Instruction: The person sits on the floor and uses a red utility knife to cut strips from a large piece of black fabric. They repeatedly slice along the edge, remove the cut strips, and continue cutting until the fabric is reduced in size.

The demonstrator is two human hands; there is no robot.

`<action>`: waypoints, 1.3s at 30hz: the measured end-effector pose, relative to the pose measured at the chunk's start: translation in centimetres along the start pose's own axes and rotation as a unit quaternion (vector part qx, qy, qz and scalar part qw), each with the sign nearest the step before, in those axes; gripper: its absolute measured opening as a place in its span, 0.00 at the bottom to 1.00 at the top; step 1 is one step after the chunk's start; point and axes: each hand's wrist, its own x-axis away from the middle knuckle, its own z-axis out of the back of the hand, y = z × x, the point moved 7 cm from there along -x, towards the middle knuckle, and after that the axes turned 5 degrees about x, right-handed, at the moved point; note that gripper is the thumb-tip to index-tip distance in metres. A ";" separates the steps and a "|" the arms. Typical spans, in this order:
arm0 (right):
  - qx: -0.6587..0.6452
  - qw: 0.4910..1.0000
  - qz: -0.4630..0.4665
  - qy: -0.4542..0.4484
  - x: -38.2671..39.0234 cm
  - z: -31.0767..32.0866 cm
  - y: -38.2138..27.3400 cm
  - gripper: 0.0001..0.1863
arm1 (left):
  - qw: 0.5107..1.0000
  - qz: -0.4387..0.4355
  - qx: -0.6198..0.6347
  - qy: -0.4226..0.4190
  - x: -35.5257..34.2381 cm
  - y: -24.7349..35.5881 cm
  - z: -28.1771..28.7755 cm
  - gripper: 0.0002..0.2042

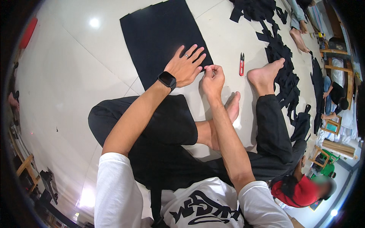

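Note:
A rectangular piece of black fabric (159, 36) lies flat on the tiled floor ahead of my crossed leg. My left hand (187, 66), with a ring and a dark watch at the wrist, rests on its near right part with fingers spread. Beside it, my right hand (213, 78) has thumb and index finger pinched together at the fabric's right edge. Whatever is between those fingertips is too small to make out. To the right of my hands lies a pair of red-handled thread snips (242, 64), points away from me.
Black fabric strips (283, 72) lie heaped along the right, past my bare right foot (268, 74). Other people sit on the floor at the right, one in a red shirt (298, 190) near a green stool (327, 167). Wooden frames stand at both sides.

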 end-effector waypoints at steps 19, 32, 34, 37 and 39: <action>0.116 0.963 0.224 -0.100 -0.2 0.7 -0.8 0.13 | 0.999 0.006 0.021 0.043 0.2 2.6 2.2 0.24; 0.052 0.973 0.004 -0.224 -2.0 1.2 1.8 0.04 | 0.997 0.052 0.033 0.039 1.0 2.1 0.3 0.29; 0.067 0.968 0.016 -0.241 -2.0 1.5 1.6 0.04 | 0.998 0.056 0.028 0.031 1.1 2.0 0.4 0.29; 0.029 0.961 -0.008 -0.276 -1.5 1.4 2.0 0.04 | 0.998 0.060 0.014 0.020 1.0 2.1 0.4 0.30; 0.007 0.962 -0.008 -0.271 -1.4 1.7 2.2 0.04 | 0.998 0.060 0.007 0.005 0.9 2.0 0.2 0.30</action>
